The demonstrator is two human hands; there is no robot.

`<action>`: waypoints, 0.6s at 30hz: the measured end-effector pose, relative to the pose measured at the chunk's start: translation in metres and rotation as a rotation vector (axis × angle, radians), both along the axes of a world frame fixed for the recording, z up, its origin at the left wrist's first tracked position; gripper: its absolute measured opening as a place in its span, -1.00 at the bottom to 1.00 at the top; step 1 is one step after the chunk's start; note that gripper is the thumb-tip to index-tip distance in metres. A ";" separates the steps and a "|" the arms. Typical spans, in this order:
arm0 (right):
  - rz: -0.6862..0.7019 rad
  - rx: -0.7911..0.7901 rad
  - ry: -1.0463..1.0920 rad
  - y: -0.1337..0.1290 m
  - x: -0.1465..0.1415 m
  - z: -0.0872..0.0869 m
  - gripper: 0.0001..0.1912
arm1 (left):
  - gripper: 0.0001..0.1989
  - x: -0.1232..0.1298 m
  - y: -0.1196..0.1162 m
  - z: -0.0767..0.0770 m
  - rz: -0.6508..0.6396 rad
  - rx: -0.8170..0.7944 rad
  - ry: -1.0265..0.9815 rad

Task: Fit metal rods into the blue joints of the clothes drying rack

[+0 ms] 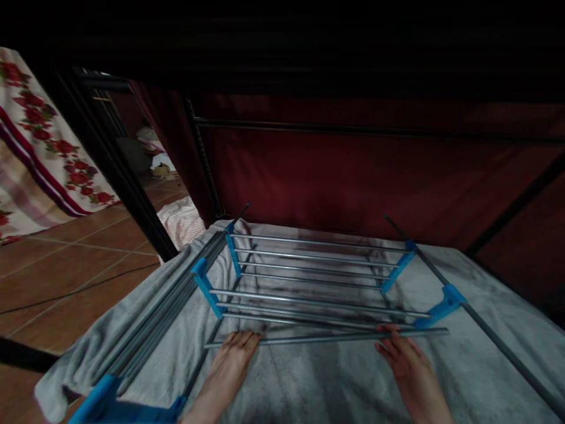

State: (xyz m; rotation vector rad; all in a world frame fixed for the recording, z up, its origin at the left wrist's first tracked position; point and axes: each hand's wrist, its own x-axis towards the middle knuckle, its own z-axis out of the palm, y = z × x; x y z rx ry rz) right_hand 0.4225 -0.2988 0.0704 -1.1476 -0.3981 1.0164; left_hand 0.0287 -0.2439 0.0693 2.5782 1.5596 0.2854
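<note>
A loose grey metal rod lies crosswise between my hands, in front of a partly built rack of rods and blue plastic brackets. My left hand is closed around the rod near its left end. Further right, my right hand holds it with thumb and fingers, short of the right end. Just beyond are the rack's cross rods, joined to a blue bracket on the right and a blue bracket on the left. Behind them, a second row of rods spans another bracket pair.
Several loose rods lie bundled on the left of the grey cloth. A large blue piece sits at the bottom left. Black frame bars and a dark red curtain enclose the space. Tiled floor shows at left.
</note>
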 end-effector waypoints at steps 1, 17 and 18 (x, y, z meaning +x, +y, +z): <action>0.002 -0.026 0.000 -0.007 0.000 -0.008 -0.67 | -0.48 0.001 -0.001 -0.005 0.006 -0.019 0.001; 0.127 -0.299 0.024 -0.052 -0.015 -0.088 -0.42 | -0.51 -0.004 0.000 -0.117 -0.021 0.232 0.008; 0.092 -0.314 -0.050 -0.056 -0.018 -0.093 -0.44 | -0.47 -0.004 -0.003 -0.120 -0.011 0.250 0.006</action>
